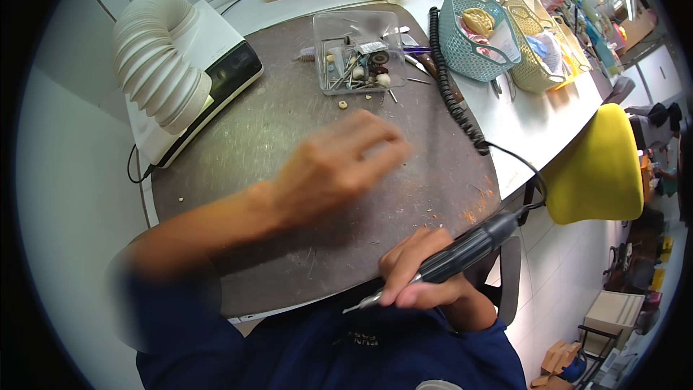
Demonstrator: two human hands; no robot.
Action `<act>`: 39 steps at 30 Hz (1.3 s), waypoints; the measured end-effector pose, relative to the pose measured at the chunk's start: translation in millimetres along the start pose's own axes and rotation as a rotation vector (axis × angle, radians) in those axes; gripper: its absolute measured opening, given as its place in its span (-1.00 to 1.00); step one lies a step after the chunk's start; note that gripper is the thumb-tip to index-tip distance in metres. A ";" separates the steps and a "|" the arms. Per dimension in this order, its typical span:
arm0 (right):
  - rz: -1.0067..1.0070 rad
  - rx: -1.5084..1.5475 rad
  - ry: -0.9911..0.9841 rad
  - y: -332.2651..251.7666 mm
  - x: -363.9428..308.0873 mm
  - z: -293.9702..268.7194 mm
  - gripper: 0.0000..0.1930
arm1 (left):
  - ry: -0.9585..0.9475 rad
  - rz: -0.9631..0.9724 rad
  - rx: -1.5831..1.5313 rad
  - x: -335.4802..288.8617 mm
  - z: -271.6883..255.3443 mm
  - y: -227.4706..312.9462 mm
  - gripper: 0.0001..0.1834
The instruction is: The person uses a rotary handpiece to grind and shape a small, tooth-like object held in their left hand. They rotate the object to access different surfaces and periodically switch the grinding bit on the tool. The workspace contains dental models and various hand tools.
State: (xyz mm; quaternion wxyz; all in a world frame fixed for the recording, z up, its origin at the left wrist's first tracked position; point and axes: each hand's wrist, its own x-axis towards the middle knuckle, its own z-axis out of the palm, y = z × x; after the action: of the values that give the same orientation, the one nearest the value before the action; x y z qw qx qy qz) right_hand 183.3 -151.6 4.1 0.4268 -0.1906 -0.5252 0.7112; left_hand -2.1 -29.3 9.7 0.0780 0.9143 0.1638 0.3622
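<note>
My right hand [422, 271] is wrapped round a black rotary handpiece [462, 251] near the front edge of the mat. The tool's slim metal tip points down and to the left, toward my dark blue top. Over the middle of the mat, my left hand [339, 162] is smeared by motion, so whether its fingers grip anything cannot be made out. Beyond it stands a clear plastic box [324, 85] of small burs, polishing wheels and metal-shanked bits. Two small pale pieces lie near this box, one of them a beige bit [343, 105].
A white extractor with a ribbed hose [155, 65] stands at the left. A coiled black cord [449, 94] runs down the mat's right side to the handpiece. Behind it are a teal basket [473, 54] and a yellow basket [538, 72]. A yellow chair [603, 170] stands to the right.
</note>
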 end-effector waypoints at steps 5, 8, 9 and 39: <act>-0.080 -0.154 0.319 -19.7 3.5 -24.6 -0.67 | -0.041 -0.216 0.286 -19.7 -16.4 -28.4 -0.69; 0.019 -0.275 0.380 -25.0 18.4 -26.5 -0.65 | -0.065 -0.243 0.358 -17.0 -12.1 -27.8 -0.70; -0.008 -0.281 0.329 -17.7 17.4 -31.4 -0.65 | -0.081 -0.245 0.368 -17.4 -11.4 -28.0 -0.70; -0.350 -0.557 0.679 3.7 14.6 -6.3 -0.74 | -0.003 -1.161 -1.556 -23.3 -17.0 25.1 -0.80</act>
State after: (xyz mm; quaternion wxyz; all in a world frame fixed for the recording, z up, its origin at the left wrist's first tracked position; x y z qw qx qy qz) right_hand 178.2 -136.5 0.9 0.6204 -0.4281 -0.5509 0.3581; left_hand -23.6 -60.6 13.7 0.8276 0.3845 0.3040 0.2734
